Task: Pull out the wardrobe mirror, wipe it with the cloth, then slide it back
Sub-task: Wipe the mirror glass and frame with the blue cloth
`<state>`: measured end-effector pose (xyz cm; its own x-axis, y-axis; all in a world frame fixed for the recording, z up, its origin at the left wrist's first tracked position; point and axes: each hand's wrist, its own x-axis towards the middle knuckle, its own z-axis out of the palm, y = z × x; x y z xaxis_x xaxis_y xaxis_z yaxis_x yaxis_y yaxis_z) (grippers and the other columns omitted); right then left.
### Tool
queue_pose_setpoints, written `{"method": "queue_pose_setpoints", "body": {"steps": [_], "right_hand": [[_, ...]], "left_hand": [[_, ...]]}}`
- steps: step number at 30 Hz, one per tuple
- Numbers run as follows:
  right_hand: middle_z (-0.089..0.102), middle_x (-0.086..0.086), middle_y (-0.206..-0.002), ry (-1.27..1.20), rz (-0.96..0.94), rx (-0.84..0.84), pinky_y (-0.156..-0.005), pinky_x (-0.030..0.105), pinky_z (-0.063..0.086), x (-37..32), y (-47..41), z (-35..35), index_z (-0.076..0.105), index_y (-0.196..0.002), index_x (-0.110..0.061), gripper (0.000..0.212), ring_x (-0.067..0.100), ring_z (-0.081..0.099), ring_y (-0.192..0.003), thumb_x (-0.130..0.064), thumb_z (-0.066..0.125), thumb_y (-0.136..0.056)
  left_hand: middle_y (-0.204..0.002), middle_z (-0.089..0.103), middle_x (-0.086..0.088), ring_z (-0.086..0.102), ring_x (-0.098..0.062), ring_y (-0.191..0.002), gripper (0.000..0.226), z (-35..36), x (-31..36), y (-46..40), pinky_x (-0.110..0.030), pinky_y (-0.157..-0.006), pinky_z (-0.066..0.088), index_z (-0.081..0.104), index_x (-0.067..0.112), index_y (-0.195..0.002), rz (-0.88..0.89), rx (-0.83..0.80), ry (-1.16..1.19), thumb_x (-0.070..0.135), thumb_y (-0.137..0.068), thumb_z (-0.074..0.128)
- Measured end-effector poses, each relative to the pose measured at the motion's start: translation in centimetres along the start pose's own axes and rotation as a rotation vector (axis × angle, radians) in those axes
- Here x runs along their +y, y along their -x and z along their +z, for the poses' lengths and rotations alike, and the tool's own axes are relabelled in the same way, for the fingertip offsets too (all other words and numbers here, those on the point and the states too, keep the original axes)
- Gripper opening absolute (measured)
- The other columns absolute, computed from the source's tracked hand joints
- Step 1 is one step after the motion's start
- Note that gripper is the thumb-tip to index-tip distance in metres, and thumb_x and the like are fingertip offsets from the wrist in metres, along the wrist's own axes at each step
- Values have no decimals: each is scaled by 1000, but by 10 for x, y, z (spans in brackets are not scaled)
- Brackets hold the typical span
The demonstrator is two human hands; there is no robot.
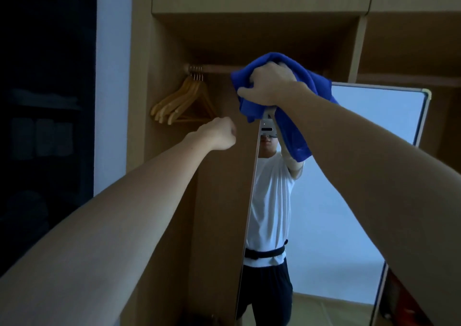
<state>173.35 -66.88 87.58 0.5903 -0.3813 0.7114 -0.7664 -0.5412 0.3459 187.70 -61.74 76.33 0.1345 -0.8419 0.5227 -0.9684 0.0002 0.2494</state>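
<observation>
Head view shows the mirror [336, 176] pulled out of the wardrobe [249, 34] and standing in the centre-right of the frame, its near edge running down the middle. The right hand [269, 84] is at the mirror's top left corner, just above centre, its fingers curled into a bunched blue cloth [296, 116] that hangs down over the glass. The left hand [219, 132], left of centre, is closed in a fist; it sits beside the mirror's back panel, and whether it grips anything there cannot be told. Wooden hangers [182, 101] hang on the rail [217, 68] at upper left.

The wiping step appears to be at its start, at the top. To do it well, the person would flatten the cloth under the palm rather than keep it balled, so more fabric meets the glass. Strokes should run across and work downward in overlapping bands. The left hand should brace the panel's edge, since pressure could swing or roll the mirror.
</observation>
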Motion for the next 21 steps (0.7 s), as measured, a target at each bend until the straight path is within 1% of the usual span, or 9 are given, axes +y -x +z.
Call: {"method": "queue_pose_setpoints", "body": {"steps": [2,4,5,8,11,12,14,17,21], "right_hand": [[64,5,-101,-74,116,0,-87,42,45,3,-8,-2,64,-91,-19,40,26,58,-92,-55,47,-94],[53,12,-130,62,201,-38,-98,49,40,-1,-13,2,62,-116,-19,38,37,50,-116,-48,52,-94],[51,14,-133,168,213,-70,-100,50,38,-6,-13,6,60,-121,-19,38,39,46,-120,-44,54,-93],[61,10,-117,268,154,-70,-93,47,42,-6,-12,14,63,-111,-18,29,34,53,-110,-38,59,-91],[66,7,-100,57,236,-5,-79,41,48,2,-12,8,65,-102,-16,26,28,61,-93,-38,60,-90],[66,7,-100,4,293,30,-80,41,48,2,-13,7,63,-102,-14,26,29,61,-93,-38,59,-91],[65,10,-106,1,390,69,-90,43,45,-2,-12,7,61,-106,-14,28,32,59,-103,-39,56,-94],[64,8,-109,104,319,33,-97,45,39,-3,-10,13,60,-102,-18,24,32,56,-107,-39,56,-92],[65,5,-96,0,219,1,-74,38,49,13,-9,6,64,-105,-18,26,25,61,-86,-39,57,-91]], "left_hand": [[-117,63,-4,63,-23,-104,32,-4,0,1,-42,-91,56,63,19,-125,6,22,9,15,-96,50],[-119,62,-4,62,-24,-107,32,-10,-1,1,-42,-93,55,62,18,-125,12,46,21,15,-96,50],[-119,62,-4,62,-24,-107,31,-13,-2,0,-43,-93,55,63,18,-124,18,54,22,14,-96,50],[-117,65,-6,64,-24,-103,29,-18,-1,2,-43,-91,56,65,16,-120,38,64,-8,13,-95,50],[-116,63,-5,63,-23,-103,30,-18,3,1,-42,-91,56,63,16,-123,40,60,-12,12,-96,50],[-116,63,-5,62,-23,-103,31,-17,4,0,-42,-91,56,63,17,-124,36,59,-9,13,-96,50],[-117,63,-5,62,-23,-103,31,-16,7,-2,-42,-92,56,63,17,-124,42,57,4,13,-96,51],[-116,64,-5,63,-23,-103,29,-16,9,-4,-42,-92,55,65,16,-121,65,64,8,12,-96,51],[-111,65,-3,64,-23,-99,28,-15,16,-8,-43,-89,56,65,17,-120,63,78,4,16,-96,51]]}}
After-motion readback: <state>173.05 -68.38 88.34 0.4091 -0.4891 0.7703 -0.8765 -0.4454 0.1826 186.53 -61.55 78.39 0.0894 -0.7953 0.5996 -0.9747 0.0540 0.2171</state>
